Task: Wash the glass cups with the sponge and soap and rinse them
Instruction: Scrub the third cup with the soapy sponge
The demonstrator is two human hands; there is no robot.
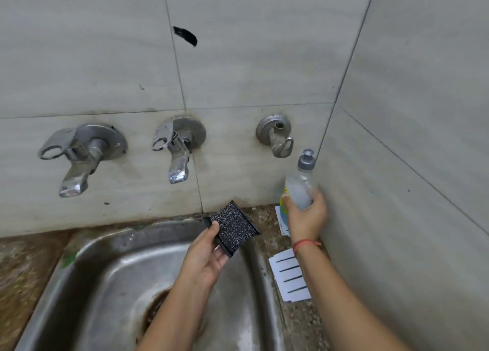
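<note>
Hands meet at the back right corner of a worn steel sink (111, 271). The left hand (209, 255), palm up, holds a black speckled sponge (234, 229) by its near edge, thumb pressed on top, above the sink's rear rim. The right hand (307, 215) grips a clear soap bottle (300, 189) around its middle, close to the corner of the tiled wall (264, 59). The bottle stands nearly upright with its grey cap (306, 160) on top; its base is hidden behind the hand. A red thread (305, 243) circles the right wrist. Below that forearm a white slotted tray (289, 276) lies on the speckled stone counter (18, 266). Three metal taps (177, 147) jut from the wall above the basin.
</note>
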